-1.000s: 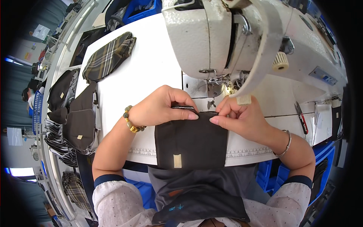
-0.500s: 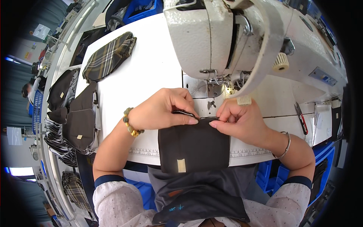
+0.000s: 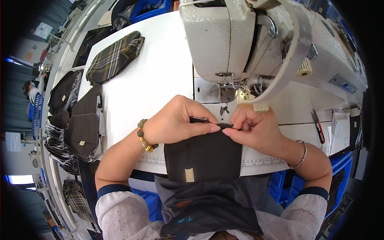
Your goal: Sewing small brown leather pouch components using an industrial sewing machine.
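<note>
A dark brown fabric piece (image 3: 204,156) with a small beige tag (image 3: 189,175) lies over the table's near edge, partly hanging toward my lap. My left hand (image 3: 180,122) pinches its far edge between thumb and forefinger. Close by on the right, my right hand (image 3: 256,128) pinches the same edge, fingers curled. Between the two thumbs a short stretch of edge bulges up. Just beyond the hands stands the sewing machine (image 3: 212,44), its presser foot (image 3: 229,94) apart from the fabric.
Left on the white table (image 3: 160,56) lies a plaid fabric piece (image 3: 114,58). Stacked dark pieces (image 3: 82,134) hang along the left side. Red-and-black snips (image 3: 319,127) lie at right. Blue bins (image 3: 282,186) stand below. A person (image 3: 32,90) sits far left.
My left hand has slid right along the fabric's far edge, closer to my right hand. The right hand keeps its pinch. The view has shifted slightly.
</note>
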Tool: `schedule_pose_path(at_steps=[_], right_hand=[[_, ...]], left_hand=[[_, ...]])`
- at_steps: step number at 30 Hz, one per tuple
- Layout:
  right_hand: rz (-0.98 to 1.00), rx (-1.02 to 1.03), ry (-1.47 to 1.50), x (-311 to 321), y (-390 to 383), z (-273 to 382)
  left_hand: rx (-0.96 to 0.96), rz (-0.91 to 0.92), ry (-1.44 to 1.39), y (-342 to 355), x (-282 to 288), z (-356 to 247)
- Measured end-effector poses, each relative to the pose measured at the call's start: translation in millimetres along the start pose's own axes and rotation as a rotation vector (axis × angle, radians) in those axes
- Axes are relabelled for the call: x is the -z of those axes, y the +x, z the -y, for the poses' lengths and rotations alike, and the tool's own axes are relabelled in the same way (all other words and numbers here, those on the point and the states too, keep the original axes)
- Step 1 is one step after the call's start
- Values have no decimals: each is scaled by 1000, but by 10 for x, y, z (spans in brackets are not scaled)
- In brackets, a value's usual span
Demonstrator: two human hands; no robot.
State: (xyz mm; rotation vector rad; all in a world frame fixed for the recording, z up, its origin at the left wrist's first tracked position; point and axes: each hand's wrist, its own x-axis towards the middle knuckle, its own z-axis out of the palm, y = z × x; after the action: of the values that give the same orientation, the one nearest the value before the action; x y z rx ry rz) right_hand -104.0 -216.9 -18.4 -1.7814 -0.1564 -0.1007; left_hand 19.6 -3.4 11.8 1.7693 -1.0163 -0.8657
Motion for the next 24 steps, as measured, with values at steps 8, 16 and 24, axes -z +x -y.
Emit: schedule_pose_path(at_steps=[8, 16, 24], right_hand=[[187, -153, 42, 25, 24, -4], [209, 132, -278, 166, 127, -103], [176, 757, -963, 156, 106, -42]], left_hand=[[-7, 17, -1, -6, 2, 2], [99, 149, -138, 82, 216, 59], [147, 353, -149, 227, 285, 96]])
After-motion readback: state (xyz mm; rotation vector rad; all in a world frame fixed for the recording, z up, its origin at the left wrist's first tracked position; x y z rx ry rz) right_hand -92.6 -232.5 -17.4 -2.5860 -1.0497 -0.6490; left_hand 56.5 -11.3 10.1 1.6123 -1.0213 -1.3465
